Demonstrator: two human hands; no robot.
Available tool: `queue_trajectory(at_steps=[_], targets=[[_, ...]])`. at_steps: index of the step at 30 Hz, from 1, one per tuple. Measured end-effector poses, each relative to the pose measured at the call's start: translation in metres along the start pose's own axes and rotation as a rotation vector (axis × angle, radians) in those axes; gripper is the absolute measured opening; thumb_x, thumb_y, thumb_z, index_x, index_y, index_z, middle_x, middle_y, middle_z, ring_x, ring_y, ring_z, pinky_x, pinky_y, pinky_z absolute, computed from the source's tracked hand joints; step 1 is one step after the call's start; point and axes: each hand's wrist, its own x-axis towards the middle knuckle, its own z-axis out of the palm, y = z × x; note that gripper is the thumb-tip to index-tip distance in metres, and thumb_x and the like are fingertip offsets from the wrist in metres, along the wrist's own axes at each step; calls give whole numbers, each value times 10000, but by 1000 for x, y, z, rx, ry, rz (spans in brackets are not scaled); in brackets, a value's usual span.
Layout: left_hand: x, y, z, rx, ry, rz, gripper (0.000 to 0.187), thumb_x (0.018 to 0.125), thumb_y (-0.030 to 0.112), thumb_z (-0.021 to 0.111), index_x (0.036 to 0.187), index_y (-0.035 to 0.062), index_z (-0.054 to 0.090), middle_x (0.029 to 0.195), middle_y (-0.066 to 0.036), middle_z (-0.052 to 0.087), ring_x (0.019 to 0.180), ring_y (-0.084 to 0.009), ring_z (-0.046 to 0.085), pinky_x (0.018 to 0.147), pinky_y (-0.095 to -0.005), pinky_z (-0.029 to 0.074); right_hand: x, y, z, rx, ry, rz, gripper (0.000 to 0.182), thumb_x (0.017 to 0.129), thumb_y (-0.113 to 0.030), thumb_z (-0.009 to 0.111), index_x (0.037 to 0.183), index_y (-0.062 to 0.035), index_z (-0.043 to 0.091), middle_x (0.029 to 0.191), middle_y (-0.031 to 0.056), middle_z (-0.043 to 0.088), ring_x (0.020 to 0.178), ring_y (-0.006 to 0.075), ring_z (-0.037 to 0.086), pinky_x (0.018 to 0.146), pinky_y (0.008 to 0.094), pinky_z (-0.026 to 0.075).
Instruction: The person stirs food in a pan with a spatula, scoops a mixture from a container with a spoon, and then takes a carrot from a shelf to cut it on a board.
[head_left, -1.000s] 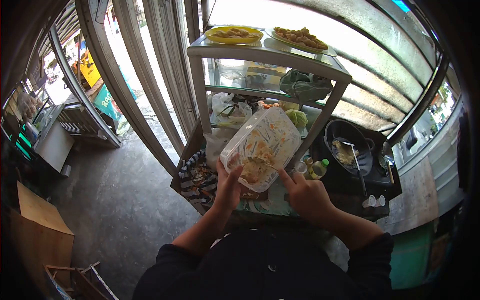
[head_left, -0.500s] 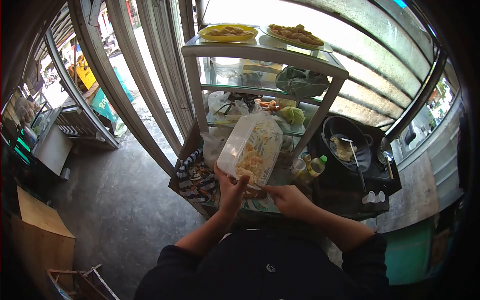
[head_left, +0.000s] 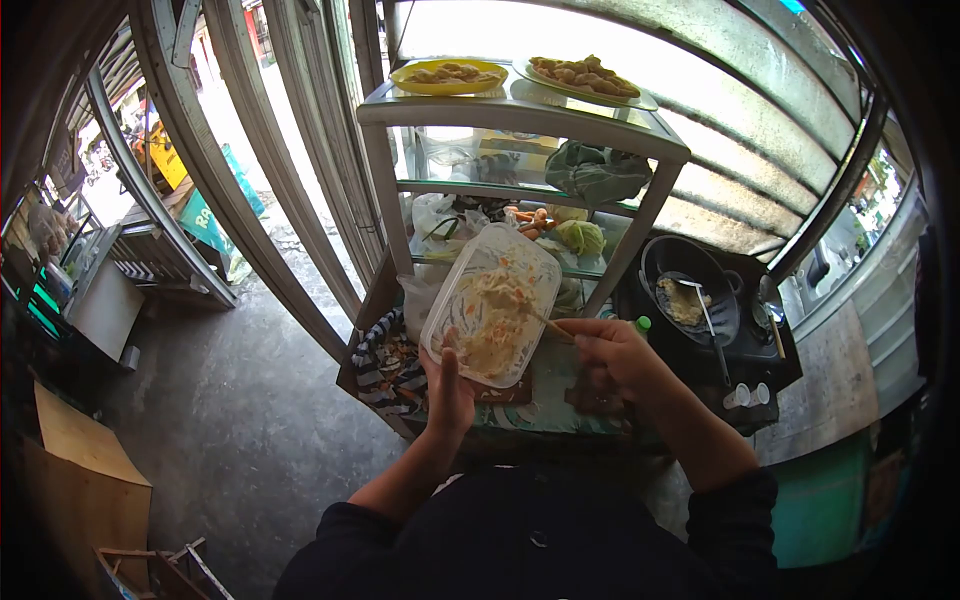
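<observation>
My left hand [head_left: 447, 385] grips the lower left rim of a clear plastic container [head_left: 438, 315], with the thumb up along its near side. Inside is a thick pale batter [head_left: 505, 305] with orange shreds; it is smeared over the walls. My right hand [head_left: 612, 358] is closed round the light, thin handle of a stirring utensil [head_left: 553, 326]. The far end of this utensil is in the batter, so its head is hidden. Beneath the container a brown wooden board [head_left: 512, 392] shows in part on the counter.
At right, a black wok [head_left: 690, 265] on the stove holds a frying piece and a spatula [head_left: 712, 325]. Two small white cups [head_left: 748, 396] stand on the stove's front. Plates of fried food [head_left: 585, 78] top the glass cabinet [head_left: 520, 115]. A striped cloth [head_left: 385, 360] lies left.
The container has tilted back from a steep slant and now faces up more. My right hand has risen to the right, bringing the utensil's handle into view over the rim.
</observation>
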Motion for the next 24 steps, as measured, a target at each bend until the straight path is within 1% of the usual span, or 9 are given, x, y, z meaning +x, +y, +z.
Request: queue_trajectory(at_steps=[2, 4, 5, 7, 11, 14, 16, 19, 24], targets=[[2, 1, -2, -45, 12, -57, 766, 817, 408, 604, 1336, 154, 101, 1324, -116, 291, 1219, -299, 374, 871, -477, 471, 0, -6, -1, -67, 39, -50, 341, 880, -55, 450, 1216, -34, 509, 622, -62, 439, 425, -6, 322, 374, 159, 281], [4, 1, -2, -92, -17, -159, 725, 834, 424, 572, 1333, 153, 122, 1333, -121, 290, 1203, -311, 400, 838, -483, 492, 5, -6, -5, -543, 202, -446, 322, 879, -40, 447, 1187, -37, 542, 623, -59, 430, 466, -4, 335, 420, 161, 304], [4, 2, -2, -93, -15, -155, 725, 834, 424, 572, 1333, 153, 122, 1333, -121, 290, 1203, -311, 400, 838, -483, 492, 11, -3, -10, -545, 198, -447, 322, 879, -40, 447, 1187, -37, 542, 623, -59, 430, 466, -4, 335, 420, 161, 304], [1, 11, 5, -153, -99, -331, 712, 838, 444, 551, 1338, 132, 151, 1331, -128, 312, 1176, -323, 436, 835, -494, 490, 22, 3, -17, -739, 329, -779, 284, 888, -49, 447, 1137, -55, 585, 627, -29, 499, 529, 17, 403, 472, 184, 343], [1, 22, 16, -108, -159, -389, 733, 829, 491, 533, 1349, 115, 180, 1332, -128, 336, 1153, -331, 462, 826, -529, 480, 17, -5, -21, -574, 293, -482, 278, 894, -49, 436, 1126, -48, 589, 606, 0, 534, 539, 13, 422, 472, 207, 357], [2, 23, 15, -119, -117, -437, 737, 827, 524, 504, 1358, 106, 209, 1340, -123, 348, 1161, -332, 457, 823, -559, 464, 17, -4, -25, -836, 380, -763, 342, 830, 2, 469, 1147, -68, 578, 628, 26, 542, 502, 54, 475, 462, 233, 396], [4, 23, 14, -160, -117, -475, 735, 813, 496, 525, 1364, 115, 222, 1341, -124, 359, 1177, -334, 439, 845, -573, 435, 7, -8, -23, -1723, 463, -907, 463, 718, -5, 534, 1170, -105, 564, 654, 21, 511, 478, 131, 516, 444, 271, 425], [3, 30, 19, -159, -141, -501, 712, 811, 454, 531, 1359, 111, 232, 1331, -133, 367, 1164, -337, 449, 850, -576, 427, 12, 0, -35, -1849, 454, -949, 555, 634, -61, 573, 1183, -139, 554, 653, 19, 448, 472, 191, 513, 436, 309, 436], [4, 28, 14, -160, -122, -534, 702, 802, 418, 541, 1351, 98, 244, 1308, -132, 392, 1156, -331, 458, 861, -564, 426, 0, -12, -38, -1872, 532, -928, 525, 655, -75, 578, 1174, -151, 562, 652, 20, 459, 467, 186, 514, 437, 316, 438]])
